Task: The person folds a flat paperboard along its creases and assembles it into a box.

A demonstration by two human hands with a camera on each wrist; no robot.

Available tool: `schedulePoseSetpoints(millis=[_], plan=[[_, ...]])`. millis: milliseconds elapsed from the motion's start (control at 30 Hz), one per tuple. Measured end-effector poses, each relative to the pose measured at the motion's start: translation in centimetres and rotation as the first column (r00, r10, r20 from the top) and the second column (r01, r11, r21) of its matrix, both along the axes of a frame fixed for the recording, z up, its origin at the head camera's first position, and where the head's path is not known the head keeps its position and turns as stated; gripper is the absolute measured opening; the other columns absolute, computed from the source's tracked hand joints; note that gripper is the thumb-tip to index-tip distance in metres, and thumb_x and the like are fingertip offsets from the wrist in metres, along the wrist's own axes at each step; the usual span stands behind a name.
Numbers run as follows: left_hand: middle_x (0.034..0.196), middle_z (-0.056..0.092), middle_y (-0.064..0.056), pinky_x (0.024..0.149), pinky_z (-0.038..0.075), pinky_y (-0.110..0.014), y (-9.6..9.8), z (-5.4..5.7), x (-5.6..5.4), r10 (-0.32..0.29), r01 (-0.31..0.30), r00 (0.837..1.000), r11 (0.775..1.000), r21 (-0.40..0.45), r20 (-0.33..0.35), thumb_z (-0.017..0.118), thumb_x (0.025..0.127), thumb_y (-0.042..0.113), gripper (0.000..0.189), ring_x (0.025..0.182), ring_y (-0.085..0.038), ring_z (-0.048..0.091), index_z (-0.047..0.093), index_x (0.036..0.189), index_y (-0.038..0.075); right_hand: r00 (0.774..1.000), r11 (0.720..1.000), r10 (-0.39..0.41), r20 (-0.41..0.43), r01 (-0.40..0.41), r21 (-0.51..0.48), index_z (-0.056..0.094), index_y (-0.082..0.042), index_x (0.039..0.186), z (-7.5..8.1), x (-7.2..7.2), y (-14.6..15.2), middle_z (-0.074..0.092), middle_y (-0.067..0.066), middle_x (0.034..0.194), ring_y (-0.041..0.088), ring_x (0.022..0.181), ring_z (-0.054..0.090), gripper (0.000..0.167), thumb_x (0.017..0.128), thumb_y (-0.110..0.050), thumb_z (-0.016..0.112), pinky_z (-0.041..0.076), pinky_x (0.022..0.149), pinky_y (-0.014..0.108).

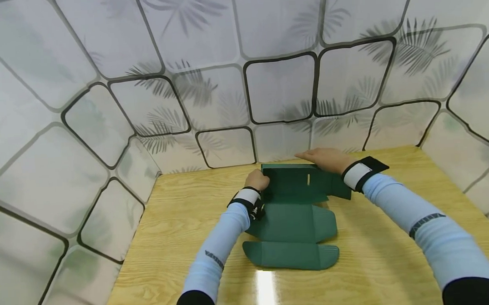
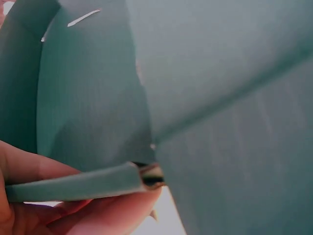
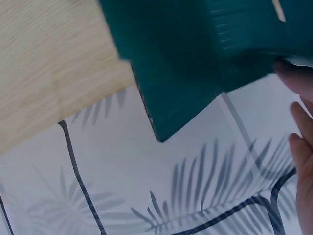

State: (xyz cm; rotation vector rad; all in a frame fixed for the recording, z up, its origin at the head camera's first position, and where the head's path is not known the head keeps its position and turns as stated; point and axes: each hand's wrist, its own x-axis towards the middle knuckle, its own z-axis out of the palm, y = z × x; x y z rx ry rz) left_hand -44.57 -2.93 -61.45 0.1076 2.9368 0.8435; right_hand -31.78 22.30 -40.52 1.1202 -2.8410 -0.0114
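A dark green cardboard box (image 1: 286, 221), partly unfolded, lies on the wooden table with its back panel (image 1: 288, 183) standing up. At the box's left side, my left hand (image 1: 257, 180) pinches a side flap (image 2: 78, 183) between thumb and fingers; the flap's corrugated edge shows in the left wrist view. My right hand (image 1: 328, 160) is at the top of the back panel, fingers straight and pointing left. Its thumb (image 3: 296, 78) touches the panel's edge in the right wrist view. A right side flap (image 1: 341, 187) sticks out beneath that hand.
The wooden table (image 1: 189, 209) meets a wall covering (image 1: 283, 91) with leaf and outline patterns just behind the box. Toward me lies the box's front strip with rounded end tabs (image 1: 328, 256). Light reflects off the tabletop in front of it.
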Motion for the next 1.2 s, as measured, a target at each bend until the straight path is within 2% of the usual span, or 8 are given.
schedulePoseSetpoints(millis=[167, 333, 433, 567, 733, 967, 1100, 1200], plan=[[0.05, 0.038, 0.0, 0.04, 0.031, -0.034, -0.3, -0.8, -1.1, -0.016, 0.016, 1.0, 1.0, -0.017, -0.009, 0.047, 0.077, 0.02, 0.028, 0.044, -0.021, 0.039, 0.042, 0.05, 0.018, 0.997, 0.998, 0.047, 0.058, -0.044, -0.053, 0.03, -0.015, 0.145, -0.4, 0.6, -1.0, 0.049, 0.012, 0.136, 0.033, 0.106, 0.059, 0.082, 0.076, 0.017, 0.061, 0.051, 0.072, 0.039], [0.063, 0.051, -0.006, 0.051, 0.038, -0.036, -0.4, 3.6, 2.2, -0.028, 0.028, 1.0, 0.999, 0.021, 0.002, 0.046, 0.082, 0.02, 0.023, 0.057, -0.024, 0.049, 0.051, 0.06, 0.013, 0.986, 0.983, 0.077, 0.149, -0.05, -0.176, 0.02, -0.022, 0.148, -0.8, 1.2, -2.3, 0.042, 0.011, 0.143, 0.029, 0.091, 0.063, 0.097, 0.072, 0.006, 0.073, 0.047, 0.057, 0.028], [0.068, 0.054, -0.004, 0.054, 0.042, -0.035, -0.5, 5.3, 3.6, -0.045, 0.044, 0.999, 0.998, 0.047, 0.018, 0.046, 0.083, 0.022, 0.023, 0.06, -0.022, 0.051, 0.054, 0.064, 0.013, 0.987, 0.972, 0.098, 0.124, -0.068, -0.224, 0.024, -0.022, 0.147, -0.9, 1.4, -2.8, 0.048, 0.012, 0.137, 0.025, 0.073, 0.063, 0.086, 0.078, 0.001, 0.069, 0.045, 0.054, 0.027], [0.068, 0.056, -0.003, 0.053, 0.042, -0.035, -0.3, 5.1, 3.5, -0.032, 0.032, 0.999, 0.999, 0.039, 0.0, 0.047, 0.081, 0.02, 0.019, 0.06, -0.022, 0.052, 0.056, 0.065, 0.014, 0.99, 0.952, 0.135, 0.033, -0.121, -0.282, 0.038, -0.016, 0.141, -1.0, 1.4, -3.0, 0.065, 0.013, 0.113, 0.012, 0.043, 0.044, 0.062, 0.086, 0.002, 0.059, 0.034, 0.046, 0.023], [0.065, 0.056, -0.003, 0.051, 0.042, -0.034, -0.1, 4.7, 3.3, -0.033, 0.033, 0.999, 0.999, 0.038, -0.019, 0.047, 0.08, 0.019, 0.021, 0.057, -0.021, 0.052, 0.056, 0.062, 0.014, 0.987, 0.936, 0.149, -0.053, -0.159, -0.315, 0.048, -0.013, 0.134, -0.9, 1.6, -3.2, 0.063, 0.009, 0.069, 0.004, 0.039, 0.019, 0.052, 0.087, 0.005, 0.055, 0.023, 0.042, 0.019], [0.066, 0.058, -0.003, 0.051, 0.043, -0.035, -0.3, 5.8, 3.7, -0.038, 0.038, 0.999, 0.999, 0.039, -0.003, 0.047, 0.082, 0.019, 0.023, 0.057, -0.022, 0.054, 0.06, 0.065, 0.012, 0.993, 0.948, 0.118, -0.03, -0.122, -0.294, 0.047, -0.013, 0.135, -0.5, 1.9, -3.4, 0.069, 0.014, 0.101, 0.006, 0.038, 0.021, 0.053, 0.086, 0.006, 0.056, 0.024, 0.044, 0.02], [0.069, 0.06, -0.004, 0.052, 0.048, -0.035, -0.5, 4.6, 2.5, -0.043, 0.041, 0.999, 0.997, 0.063, 0.022, 0.048, 0.083, 0.019, 0.021, 0.057, -0.021, 0.057, 0.062, 0.069, 0.012, 0.993, 0.948, 0.112, -0.034, -0.117, -0.297, 0.048, -0.012, 0.134, -0.5, 1.9, -3.4, 0.067, 0.013, 0.107, 0.005, 0.04, 0.025, 0.052, 0.086, 0.006, 0.056, 0.028, 0.046, 0.021], [0.061, 0.056, -0.007, 0.041, 0.046, -0.034, -0.4, 3.7, 1.8, -0.046, 0.046, 0.999, 0.996, 0.081, 0.004, 0.046, 0.079, 0.014, 0.018, 0.046, -0.021, 0.055, 0.059, 0.067, 0.009, 0.995, 0.947, 0.094, -0.027, -0.098, -0.307, 0.049, -0.01, 0.134, -0.5, 2.2, -3.1, 0.063, 0.013, 0.118, 0.011, 0.053, 0.051, 0.053, 0.084, 0.004, 0.06, 0.043, 0.056, 0.025]])
